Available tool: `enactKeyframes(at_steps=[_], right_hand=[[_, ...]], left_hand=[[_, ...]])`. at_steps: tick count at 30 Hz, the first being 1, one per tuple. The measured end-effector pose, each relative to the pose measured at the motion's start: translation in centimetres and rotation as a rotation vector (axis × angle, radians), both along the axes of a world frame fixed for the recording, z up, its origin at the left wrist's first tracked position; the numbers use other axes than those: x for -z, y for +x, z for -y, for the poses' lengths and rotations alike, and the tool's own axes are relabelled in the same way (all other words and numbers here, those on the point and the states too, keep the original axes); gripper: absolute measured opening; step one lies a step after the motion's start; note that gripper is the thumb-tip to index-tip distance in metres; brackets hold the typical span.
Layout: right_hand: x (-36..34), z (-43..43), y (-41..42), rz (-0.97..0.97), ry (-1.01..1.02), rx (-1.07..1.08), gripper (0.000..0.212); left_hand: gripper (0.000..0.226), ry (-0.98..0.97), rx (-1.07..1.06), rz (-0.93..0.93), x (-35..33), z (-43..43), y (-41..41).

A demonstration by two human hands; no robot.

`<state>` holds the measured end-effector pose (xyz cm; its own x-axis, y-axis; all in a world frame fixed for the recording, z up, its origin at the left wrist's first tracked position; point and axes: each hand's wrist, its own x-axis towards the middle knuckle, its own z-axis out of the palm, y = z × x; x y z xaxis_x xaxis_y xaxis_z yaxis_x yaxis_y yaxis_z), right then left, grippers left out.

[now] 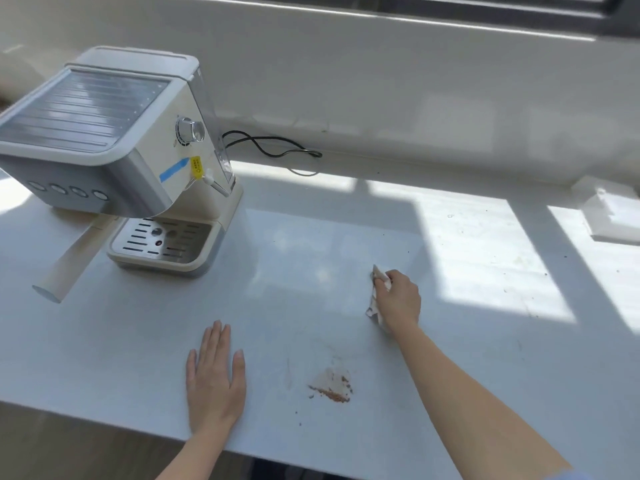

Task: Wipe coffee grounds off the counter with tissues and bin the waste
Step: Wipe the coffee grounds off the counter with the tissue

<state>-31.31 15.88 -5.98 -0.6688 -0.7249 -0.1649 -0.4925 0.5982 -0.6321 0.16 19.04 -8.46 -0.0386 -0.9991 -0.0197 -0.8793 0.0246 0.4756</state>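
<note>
The coffee machine (114,140) is cut by the picture's left edge, so its far left side is out of view. The print on its yellow label (196,166) is too small to read. Behind the coffee machine, one end of the black cable (270,150) vanishes behind its body. Right of the coffee machine, the right hand (398,299) covers most of the tissue (373,308); only crumpled edges show. Far right of the coffee machine, a white box (609,213) is cut by the picture's edge. The dark specks (546,274) on the surface (311,258) near it are too small to identify.
</note>
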Motion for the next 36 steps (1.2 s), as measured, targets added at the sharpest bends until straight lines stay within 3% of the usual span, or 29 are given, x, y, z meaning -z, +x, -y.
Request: enactKeyframes(at_steps=[8, 12, 24, 30, 36], right_hand=[[-0.9, -10.5, -9.3, -0.074, 0.023, 0.335, 0.02], [-1.4, -12.3, -8.4, 0.002, 0.001, 0.34, 0.023], [-0.9, -4.0, 9.1, 0.111, 0.04, -0.379, 0.015], [-1.8, -3.3, 14.3, 0.125, 0.232, -0.664, 0.009], [-3.0, -5.4, 17.7, 0.087, 0.336, -0.863, 0.016]], left_hand=[[0.061, -0.001, 0.004, -0.018, -0.2, 0.0, 0.0], [0.069, -0.002, 0.018, 0.0, -0.2, -0.1, 0.0], [0.075, 0.033, 0.038, 0.015, -0.5, -0.1, -0.1], [0.077, 0.038, 0.055, -0.014, -0.5, -0.1, 0.1], [0.076, 0.036, 0.083, -0.081, -0.7, -0.2, 0.4]])
